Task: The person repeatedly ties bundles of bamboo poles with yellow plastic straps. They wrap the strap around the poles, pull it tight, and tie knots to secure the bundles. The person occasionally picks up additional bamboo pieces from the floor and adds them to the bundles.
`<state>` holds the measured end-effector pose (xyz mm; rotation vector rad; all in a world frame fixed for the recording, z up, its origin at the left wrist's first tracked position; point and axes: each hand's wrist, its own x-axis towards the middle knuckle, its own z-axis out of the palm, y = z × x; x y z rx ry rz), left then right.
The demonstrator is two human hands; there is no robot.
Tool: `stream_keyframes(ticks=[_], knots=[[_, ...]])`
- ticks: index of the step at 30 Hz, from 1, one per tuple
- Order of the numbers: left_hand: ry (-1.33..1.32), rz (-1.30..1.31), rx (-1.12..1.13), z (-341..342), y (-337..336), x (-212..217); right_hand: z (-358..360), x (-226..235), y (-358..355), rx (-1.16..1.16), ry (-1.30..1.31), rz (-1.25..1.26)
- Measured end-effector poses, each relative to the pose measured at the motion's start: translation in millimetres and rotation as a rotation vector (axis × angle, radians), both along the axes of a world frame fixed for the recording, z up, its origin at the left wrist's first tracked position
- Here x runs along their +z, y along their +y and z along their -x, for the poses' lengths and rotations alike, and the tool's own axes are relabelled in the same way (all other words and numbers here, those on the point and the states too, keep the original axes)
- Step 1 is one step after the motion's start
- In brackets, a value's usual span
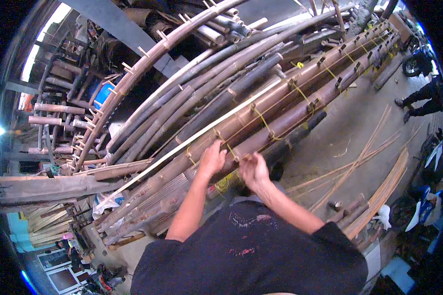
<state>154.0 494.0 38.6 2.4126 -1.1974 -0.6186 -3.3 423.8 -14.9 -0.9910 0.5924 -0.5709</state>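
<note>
Fingertips of both hands hidden behind knuckles and poles; exact grip hard to read. Left hand [211, 160], centre frame: fingers curled, clenched onto a long brown bamboo pole [280, 101] where thin yellow binding cord [263, 120] wraps it. Right hand [253, 169], just beside: fingers bent against the same lashed pole; what they pinch, cannot tell. Pole runs from lower left to upper right. Pale split bamboo strips [379, 194] lie on the concrete floor [349, 128], right.
</note>
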Motion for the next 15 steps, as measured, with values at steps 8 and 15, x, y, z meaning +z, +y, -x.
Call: stream_keyframes(ticks=[8, 15], knots=[[-0.171, 0.467, -0.091, -30, 10, -93, -133, 112, -19, 0.919, 0.259, 1.186], [0.07, 0.131, -0.084, -38, -8, -35, -121, 112, -86, 0.612, 0.36, 0.665]])
